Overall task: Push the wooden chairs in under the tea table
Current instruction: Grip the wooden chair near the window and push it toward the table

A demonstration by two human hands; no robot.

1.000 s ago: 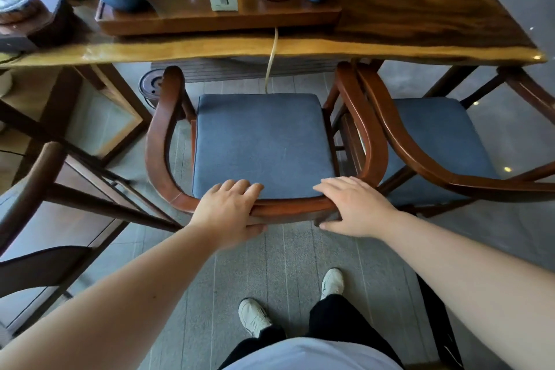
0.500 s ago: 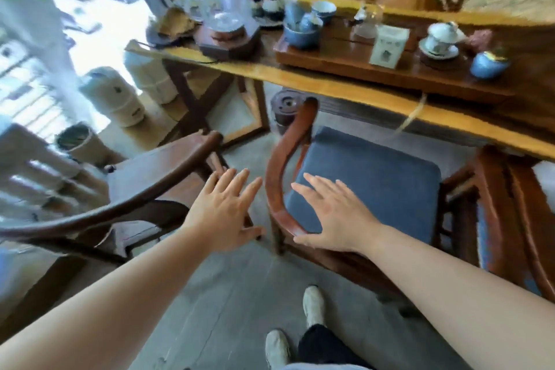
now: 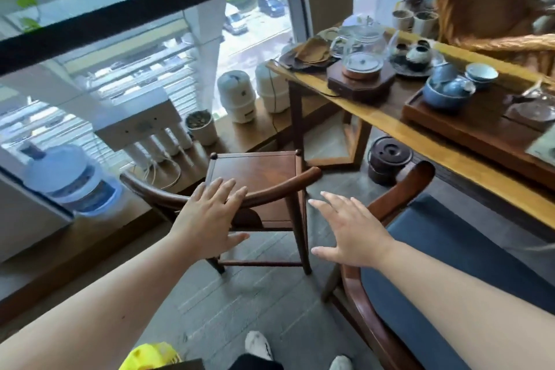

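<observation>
Both hands spread; no writing legible.

No text, number or brand can be read here. The white canister by the window carries a small dark mark, but it is too small to make out. The card at the right edge of the tea table is cut off and blurred, so its print is not legible.
</observation>
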